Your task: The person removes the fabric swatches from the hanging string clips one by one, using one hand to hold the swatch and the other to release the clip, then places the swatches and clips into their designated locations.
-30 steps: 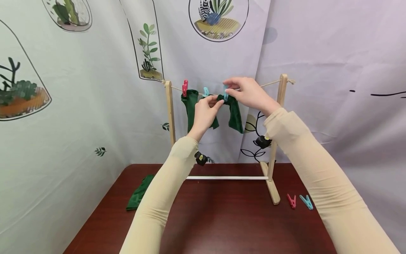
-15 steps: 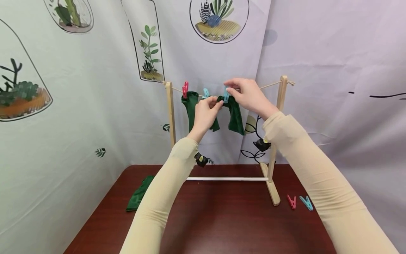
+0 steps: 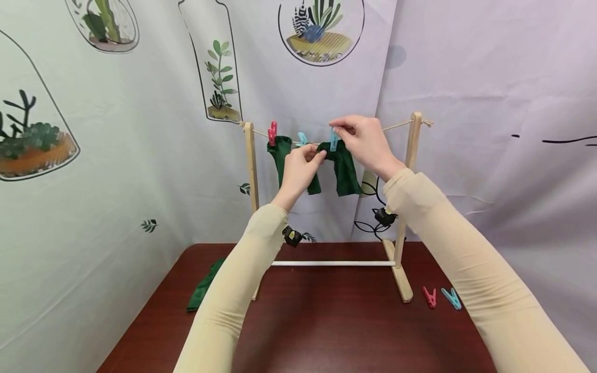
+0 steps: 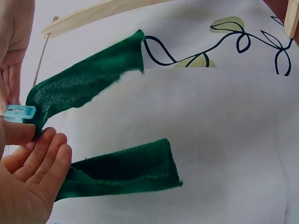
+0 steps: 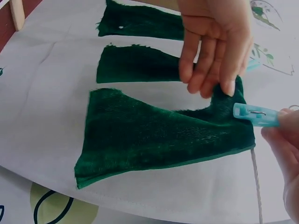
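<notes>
My left hand [image 3: 299,170] pinches the left top edge of a green velvety cloth [image 3: 346,171] that hangs on a rope line [image 5: 256,186]. Between the thumb and fingers of my right hand [image 3: 366,142] is a light blue clothespin [image 5: 256,115], its jaws over the cloth's top edge at the rope. To the left, a second green cloth [image 5: 140,64] hangs by another blue clothespin [image 3: 302,139], partly hidden behind my left hand. Furthest left, a red clothespin [image 3: 272,133] holds a third green cloth [image 3: 280,155].
The rope runs between two wooden posts [image 3: 412,140] of a stand with a white crossbar [image 3: 333,263]. On the dark red table [image 3: 354,321] lie a red clothespin [image 3: 429,297] and a blue one [image 3: 451,299] at right. Another green cloth [image 3: 205,286] lies at left, partly behind my sleeve.
My left hand has shifted slightly left, drawing the cloth's top edge out a little from the clothespin. My right hand stays on the clothespin, nearly still.
</notes>
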